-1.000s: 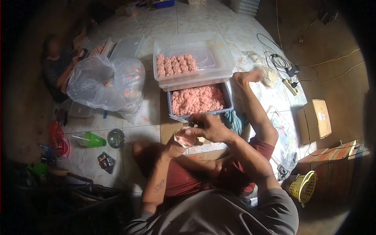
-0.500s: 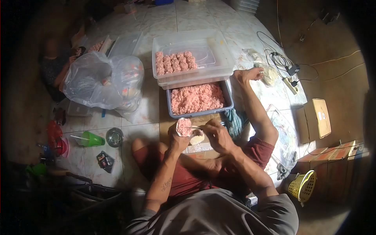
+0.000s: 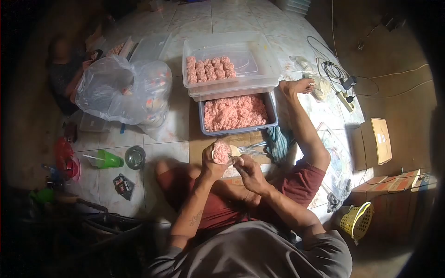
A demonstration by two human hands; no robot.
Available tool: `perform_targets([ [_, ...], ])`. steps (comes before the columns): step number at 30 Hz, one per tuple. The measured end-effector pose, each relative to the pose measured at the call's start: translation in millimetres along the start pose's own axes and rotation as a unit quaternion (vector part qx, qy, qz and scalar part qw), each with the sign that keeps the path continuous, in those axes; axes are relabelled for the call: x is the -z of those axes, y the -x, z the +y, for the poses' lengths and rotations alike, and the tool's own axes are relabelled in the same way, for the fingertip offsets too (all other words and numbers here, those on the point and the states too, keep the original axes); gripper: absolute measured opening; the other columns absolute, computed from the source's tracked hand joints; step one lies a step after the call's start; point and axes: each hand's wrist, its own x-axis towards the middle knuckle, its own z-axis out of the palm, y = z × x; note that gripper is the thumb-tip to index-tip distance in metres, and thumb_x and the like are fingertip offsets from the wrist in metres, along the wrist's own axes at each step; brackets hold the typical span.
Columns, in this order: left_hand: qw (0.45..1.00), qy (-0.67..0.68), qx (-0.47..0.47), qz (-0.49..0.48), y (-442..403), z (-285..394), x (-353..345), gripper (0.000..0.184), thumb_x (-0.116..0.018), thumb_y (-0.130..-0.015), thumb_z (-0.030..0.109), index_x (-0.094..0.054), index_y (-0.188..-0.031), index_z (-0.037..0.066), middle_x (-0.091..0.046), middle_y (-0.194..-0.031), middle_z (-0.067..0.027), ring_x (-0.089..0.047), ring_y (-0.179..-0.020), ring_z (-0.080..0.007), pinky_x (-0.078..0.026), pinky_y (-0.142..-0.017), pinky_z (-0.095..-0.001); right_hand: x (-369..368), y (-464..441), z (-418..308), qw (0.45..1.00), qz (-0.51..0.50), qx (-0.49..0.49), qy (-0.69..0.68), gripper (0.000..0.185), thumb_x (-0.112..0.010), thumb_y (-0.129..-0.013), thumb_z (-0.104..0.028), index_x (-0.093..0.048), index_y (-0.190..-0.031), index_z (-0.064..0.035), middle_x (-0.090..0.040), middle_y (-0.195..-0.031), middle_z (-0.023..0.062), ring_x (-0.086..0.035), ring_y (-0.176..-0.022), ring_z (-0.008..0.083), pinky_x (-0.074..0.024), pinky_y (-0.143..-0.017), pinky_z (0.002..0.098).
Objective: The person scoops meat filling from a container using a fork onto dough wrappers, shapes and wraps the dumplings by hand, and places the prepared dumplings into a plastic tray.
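Note:
My left hand (image 3: pixel 212 163) is cupped round a pale round wrapper heaped with pink minced meat (image 3: pixel 221 153). Close beside it, my right hand (image 3: pixel 251 175) pinches the handle of a thin metal utensil whose tip is at the edge of the meat; its kind is hard to make out. Just beyond the hands, pale wrappers (image 3: pixel 235 151) and a metal fork (image 3: pixel 252 150) lie on cardboard. A grey-blue tub (image 3: pixel 202 121) full of minced meat stands in front of me. Behind it, a clear plastic box (image 3: pixel 259 83) holds several rows of filled pieces (image 3: pixel 211 69).
A teal cloth (image 3: pixel 278 144) lies by my leg. To the left are a green cup (image 3: pixel 110 159), a glass bowl (image 3: pixel 135 157) and large plastic bags (image 3: pixel 109 95). Another person sits at far left. Cables, a power strip (image 3: pixel 345 101) and a yellow basket (image 3: pixel 357 221) are on the right.
My right hand has moved down and left, and now sits lower beside the left hand. The fork and wrappers on the cardboard show more plainly. My left hand has shifted slightly right.

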Motion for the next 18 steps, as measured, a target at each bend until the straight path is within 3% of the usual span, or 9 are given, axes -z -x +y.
perform_targets([
  [1,1.000,0.001,0.001,0.001,-0.6,-0.5,-0.3,0.050,-0.095,-0.068,0.018,-0.060,-0.101,0.003,-0.069,-0.090,-0.0080,-0.066,-0.081,-0.0188,-0.055,-0.074,-0.0335,0.6,-5.9,-0.6,0.973,0.051,0.127,0.186,0.014,-0.056,-0.100,-0.006,-0.066,-0.105,0.0016,-0.057,-0.082,0.0119,-0.054,-0.070,0.0262,-0.0445,-0.066,0.0338],
  [2,0.997,-0.035,0.031,0.057,-3.0,0.8,0.9,0.053,-0.096,-0.067,0.020,-0.058,-0.099,0.004,-0.065,-0.088,-0.0056,-0.062,-0.079,-0.0159,-0.053,-0.073,-0.0322,9.9,-7.0,-14.9,0.967,0.049,0.097,0.231,0.014,-0.054,-0.096,-0.001,-0.065,-0.105,0.0031,-0.056,-0.086,0.0211,-0.057,-0.076,0.0391,-0.0472,-0.070,0.0413],
  [3,0.989,-0.072,0.064,0.116,-6.9,9.1,5.2,0.055,-0.097,-0.065,0.022,-0.056,-0.098,0.005,-0.061,-0.085,-0.0033,-0.057,-0.078,-0.0129,-0.052,-0.073,-0.0309,21.8,-8.4,-37.7,0.969,0.047,0.059,0.234,0.014,-0.055,-0.095,-0.002,-0.066,-0.103,0.0026,-0.059,-0.091,0.0221,-0.061,-0.083,0.0395,-0.0481,-0.073,0.0422],
  [7,0.997,0.054,0.026,0.046,-8.9,14.7,31.0,0.058,-0.098,-0.062,0.022,-0.059,-0.102,0.003,-0.060,-0.083,-0.0014,-0.057,-0.076,-0.0135,-0.051,-0.071,-0.0297,34.3,6.2,-15.2,0.984,0.031,0.010,0.173,0.018,-0.057,-0.100,-0.011,-0.067,-0.109,0.0007,-0.064,-0.088,0.0154,-0.060,-0.081,0.0293,-0.0486,-0.076,0.0377],
  [10,0.989,0.134,0.023,0.067,-12.0,30.1,28.4,0.056,-0.097,-0.064,0.015,-0.061,-0.106,0.003,-0.056,-0.083,0.0010,-0.053,-0.077,-0.0103,-0.049,-0.072,-0.0278,27.2,16.3,-13.9,0.982,-0.058,-0.154,-0.096,0.022,-0.056,-0.106,-0.020,-0.068,-0.112,-0.0029,-0.057,-0.085,-0.0040,-0.046,-0.079,0.0072,-0.0429,-0.073,0.0242],
  [13,0.987,0.153,0.020,0.044,-8.0,11.9,17.2,0.050,-0.095,-0.067,0.011,-0.062,-0.103,0.002,-0.060,-0.085,-0.0006,-0.056,-0.079,-0.0106,-0.050,-0.074,-0.0278,10.9,18.0,1.6,0.969,-0.065,-0.159,-0.177,0.020,-0.057,-0.105,-0.017,-0.067,-0.113,-0.0024,-0.057,-0.085,-0.0034,-0.046,-0.079,0.0076,-0.0437,-0.073,0.0253],
  [15,0.993,0.104,0.058,0.020,0.6,15.1,5.1,0.036,-0.090,-0.070,0.005,-0.064,-0.094,0.002,-0.066,-0.087,-0.0031,-0.061,-0.081,-0.0124,-0.052,-0.076,-0.0285,-7.1,11.7,3.1,0.977,-0.031,-0.147,-0.150,0.016,-0.058,-0.103,-0.011,-0.066,-0.112,-0.0011,-0.059,-0.086,0.0038,-0.052,-0.079,0.0158,-0.0449,-0.073,0.0306],
  [17,0.993,0.009,0.016,0.112,-0.8,-3.1,-14.8,0.042,-0.094,-0.069,0.010,-0.062,-0.096,0.004,-0.066,-0.079,-0.0010,-0.061,-0.071,-0.0104,-0.053,-0.071,-0.0268,-14.0,-1.2,-3.2,0.988,0.068,0.078,0.116,0.015,-0.058,-0.099,-0.006,-0.065,-0.111,0.0006,-0.058,-0.088,0.0148,-0.056,-0.081,0.0293,-0.0457,-0.073,0.0369],
  [18,0.993,0.009,0.018,0.112,-4.6,-1.4,-12.2,0.042,-0.094,-0.069,0.010,-0.062,-0.096,0.004,-0.066,-0.079,-0.0010,-0.061,-0.071,-0.0104,-0.053,-0.071,-0.0268,-4.8,-5.7,-9.2,0.989,0.027,0.011,0.144,0.015,-0.058,-0.096,-0.002,-0.066,-0.109,0.0011,-0.058,-0.093,0.0194,-0.058,-0.088,0.0336,-0.0469,-0.079,0.0397],
])
